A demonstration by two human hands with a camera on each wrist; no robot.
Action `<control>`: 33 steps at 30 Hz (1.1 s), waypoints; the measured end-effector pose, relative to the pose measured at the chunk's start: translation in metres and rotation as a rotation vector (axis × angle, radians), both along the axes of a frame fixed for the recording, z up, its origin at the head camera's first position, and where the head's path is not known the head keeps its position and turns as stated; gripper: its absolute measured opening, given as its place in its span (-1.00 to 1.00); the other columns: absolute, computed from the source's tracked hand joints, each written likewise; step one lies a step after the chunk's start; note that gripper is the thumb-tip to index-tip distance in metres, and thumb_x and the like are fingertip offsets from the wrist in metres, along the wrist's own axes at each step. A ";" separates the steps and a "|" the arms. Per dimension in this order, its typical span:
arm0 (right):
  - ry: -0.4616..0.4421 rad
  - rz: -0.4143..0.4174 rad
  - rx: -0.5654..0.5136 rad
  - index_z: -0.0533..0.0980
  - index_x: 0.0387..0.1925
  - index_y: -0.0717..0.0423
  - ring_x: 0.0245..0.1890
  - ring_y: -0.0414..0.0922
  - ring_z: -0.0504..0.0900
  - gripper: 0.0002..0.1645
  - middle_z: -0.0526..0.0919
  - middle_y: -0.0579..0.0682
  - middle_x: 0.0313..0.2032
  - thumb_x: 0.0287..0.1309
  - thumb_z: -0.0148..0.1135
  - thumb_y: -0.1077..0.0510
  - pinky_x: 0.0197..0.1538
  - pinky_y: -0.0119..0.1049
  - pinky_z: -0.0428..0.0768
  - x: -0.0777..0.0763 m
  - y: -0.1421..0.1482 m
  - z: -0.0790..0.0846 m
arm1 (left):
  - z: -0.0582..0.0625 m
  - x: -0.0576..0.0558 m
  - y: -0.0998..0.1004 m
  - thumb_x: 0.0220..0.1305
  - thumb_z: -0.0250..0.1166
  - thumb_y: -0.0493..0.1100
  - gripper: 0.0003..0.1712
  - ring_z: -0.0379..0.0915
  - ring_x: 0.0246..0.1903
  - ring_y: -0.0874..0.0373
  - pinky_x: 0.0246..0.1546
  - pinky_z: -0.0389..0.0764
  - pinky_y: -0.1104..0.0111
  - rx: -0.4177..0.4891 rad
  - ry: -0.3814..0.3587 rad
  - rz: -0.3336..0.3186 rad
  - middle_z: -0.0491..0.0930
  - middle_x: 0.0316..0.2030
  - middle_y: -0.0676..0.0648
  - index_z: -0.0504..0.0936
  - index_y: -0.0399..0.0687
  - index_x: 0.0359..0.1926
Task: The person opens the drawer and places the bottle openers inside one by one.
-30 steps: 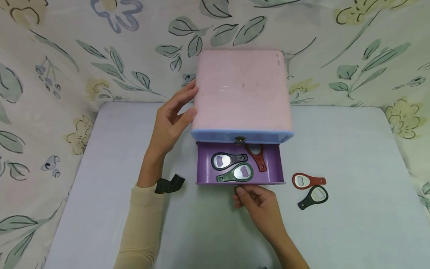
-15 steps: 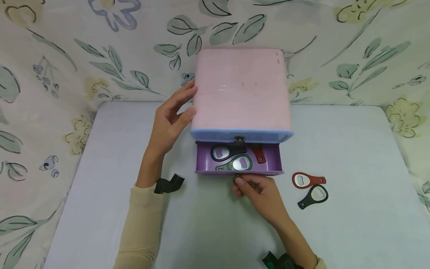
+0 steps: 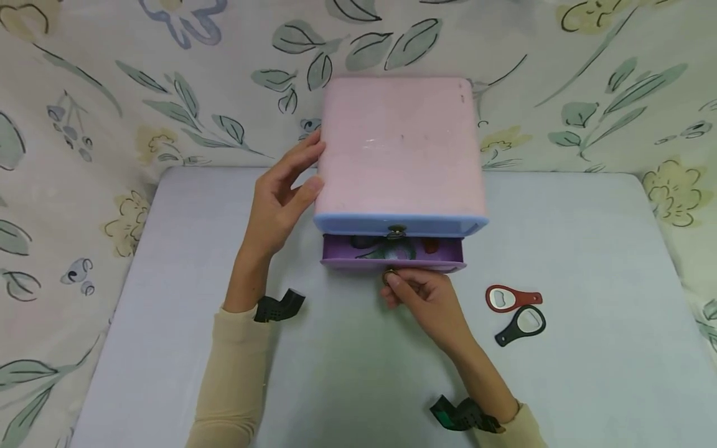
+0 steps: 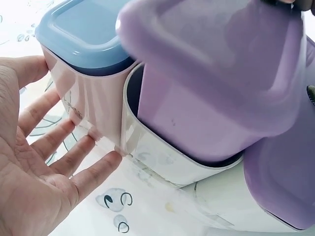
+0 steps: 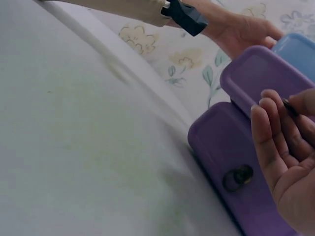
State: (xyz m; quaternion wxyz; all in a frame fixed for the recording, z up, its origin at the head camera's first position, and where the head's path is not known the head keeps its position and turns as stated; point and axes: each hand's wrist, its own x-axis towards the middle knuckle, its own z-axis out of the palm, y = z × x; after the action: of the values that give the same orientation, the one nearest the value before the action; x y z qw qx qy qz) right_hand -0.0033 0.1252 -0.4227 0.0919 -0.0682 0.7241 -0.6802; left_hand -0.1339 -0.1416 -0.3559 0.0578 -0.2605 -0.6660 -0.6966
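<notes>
A small chest of drawers (image 3: 400,149) with a pink top stands at the back of the table. My left hand (image 3: 274,205) rests against its left side, fingers spread and fairly straight along the wall in the left wrist view. Between thumb and fingers, my right hand (image 3: 431,305) pinches the dark ring pull (image 3: 388,274) of the purple drawer (image 3: 342,264), which stands partly out. Inside it lie a green bottle opener (image 3: 396,250), a black one (image 3: 366,241) and a red one (image 3: 430,246), partly hidden under the blue drawer (image 3: 347,223) above.
On the table, right of the chest, a red bottle opener (image 3: 512,298) and a black bottle opener (image 3: 521,325) lie touching. A lower purple drawer (image 5: 216,132) with its own ring pull (image 5: 237,178) is closed. Flowered cloth (image 3: 605,37) hangs behind.
My right hand has pushed the purple drawer inward, so less of it and of the bottle openers inside shows. My left hand has stayed on the chest's side.
</notes>
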 end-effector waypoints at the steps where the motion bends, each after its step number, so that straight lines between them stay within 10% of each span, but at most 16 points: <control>1: -0.001 -0.001 -0.002 0.68 -0.08 0.44 -0.34 -0.16 0.81 -0.69 0.80 0.30 -0.29 0.52 0.22 0.19 -0.15 -0.26 0.82 -0.003 -0.001 0.001 | 0.000 0.000 0.000 0.46 0.37 0.00 -0.30 0.35 0.53 -0.07 0.29 0.66 0.37 0.002 0.000 -0.002 0.35 0.58 -0.13 0.50 -0.36 0.42; 14: -0.010 -0.093 -0.038 0.69 -0.08 0.43 -0.35 -0.01 0.82 -0.70 0.80 0.41 -0.24 0.49 0.26 0.20 -0.18 -0.24 0.83 -0.020 -0.009 0.003 | -0.003 -0.002 0.002 0.46 0.37 -0.01 -0.30 0.35 0.53 -0.07 0.28 0.67 0.38 0.025 0.002 -0.011 0.36 0.57 -0.15 0.49 -0.38 0.42; 25: -0.071 -0.201 -0.129 0.67 -0.09 0.54 -0.45 -0.24 0.77 -0.67 0.83 -0.20 -0.44 0.46 0.26 0.23 -0.25 -0.31 0.81 -0.026 -0.019 0.008 | -0.003 -0.001 0.003 0.46 0.33 -0.12 -0.38 0.35 0.53 -0.07 0.31 0.65 0.36 0.013 -0.005 -0.001 0.36 0.57 -0.12 0.50 -0.35 0.42; 33: -0.078 -0.237 -0.152 0.69 -0.12 0.50 -0.44 -0.13 0.80 -0.71 0.83 -0.18 -0.46 0.44 0.28 0.25 -0.27 -0.31 0.81 -0.027 -0.024 0.009 | -0.002 -0.001 0.001 0.47 0.34 -0.08 -0.37 0.37 0.52 -0.07 0.30 0.65 0.38 0.004 0.005 0.013 0.37 0.57 -0.11 0.52 -0.30 0.42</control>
State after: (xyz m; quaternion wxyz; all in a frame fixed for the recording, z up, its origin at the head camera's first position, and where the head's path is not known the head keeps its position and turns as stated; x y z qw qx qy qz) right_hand -0.0308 0.1012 -0.4134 0.0338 0.0374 0.6692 -0.7413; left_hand -0.1345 -0.1407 -0.3581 0.0643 -0.2577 -0.6662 -0.6969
